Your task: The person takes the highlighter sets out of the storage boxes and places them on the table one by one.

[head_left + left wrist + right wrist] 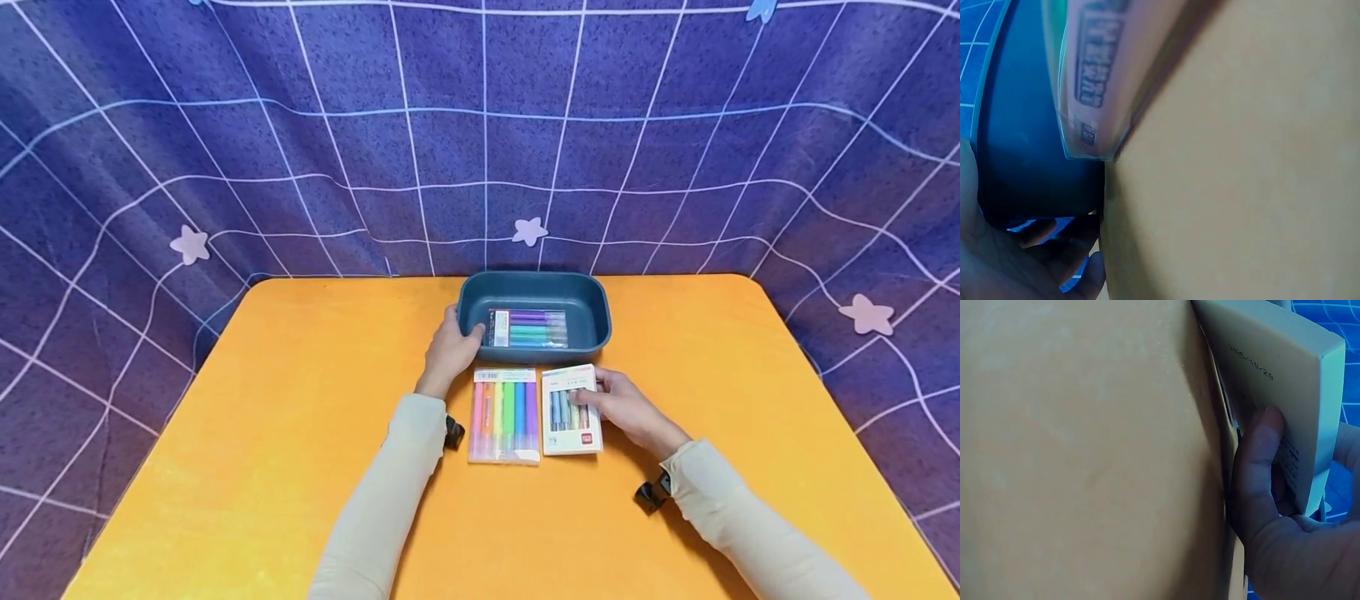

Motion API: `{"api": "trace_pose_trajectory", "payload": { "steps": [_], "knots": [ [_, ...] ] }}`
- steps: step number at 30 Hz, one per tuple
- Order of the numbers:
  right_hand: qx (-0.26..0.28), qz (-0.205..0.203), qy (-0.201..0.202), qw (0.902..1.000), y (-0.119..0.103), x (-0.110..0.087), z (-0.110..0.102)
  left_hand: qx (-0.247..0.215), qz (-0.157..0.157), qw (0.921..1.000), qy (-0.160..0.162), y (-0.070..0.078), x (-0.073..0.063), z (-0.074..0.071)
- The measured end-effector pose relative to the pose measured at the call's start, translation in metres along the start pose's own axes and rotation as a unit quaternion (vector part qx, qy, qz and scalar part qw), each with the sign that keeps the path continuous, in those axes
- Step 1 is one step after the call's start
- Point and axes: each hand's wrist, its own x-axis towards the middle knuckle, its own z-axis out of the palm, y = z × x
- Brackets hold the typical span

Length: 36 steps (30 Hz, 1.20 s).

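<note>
A dark blue plastic bin (536, 357) stands near the table's far edge. My left hand (452, 350) grips its left end, the thumb over the rim and the fingers outside, as the left wrist view of the hand (997, 262) also shows. Inside the bin lies a flat pack of purple, green and blue pens (536, 330). A clear pack of rainbow-coloured markers (505, 417) is just in front of the bin. To its right, my right hand (630, 408) holds a white box of pens (564, 379) by its right edge. In the right wrist view the box (1285, 369) appears tilted.
The orange table (300, 400) carries all of these things. A purple-blue curtain (480, 142) with grid lines and stars hangs behind and along both sides. Small black cameras sit at both wrists, the right one (652, 493) close over the table.
</note>
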Motion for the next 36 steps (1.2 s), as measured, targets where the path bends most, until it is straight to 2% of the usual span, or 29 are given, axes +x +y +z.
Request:
{"api": "trace_pose_trajectory", "payload": {
  "steps": [5, 12, 21, 27, 36],
  "knots": [
    [-0.012, -0.002, 0.008, 0.9999, 0.002, 0.000, 0.001, -0.004, 0.009, 0.9999, 0.006, -0.001, -0.001, 0.001],
    [-0.013, 0.007, 0.015, 0.9998, 0.005, 0.000, 0.003, -0.006, 0.010, 0.9999, -0.005, -0.003, -0.003, 0.001],
    [-0.048, 0.020, 0.026, 0.9983, -0.003, -0.005, 0.005, -0.010, 0.016, 0.9998, 0.000, -0.003, -0.002, 0.000],
    [-0.073, 0.040, 0.050, 0.9953, -0.005, -0.010, 0.006, -0.008, 0.017, 0.9998, 0.003, -0.004, -0.003, 0.001],
    [-0.088, 0.043, 0.059, 0.9934, -0.011, -0.017, 0.002, -0.010, 0.016, 0.9998, 0.003, -0.003, -0.002, -0.001]
  ]
}}
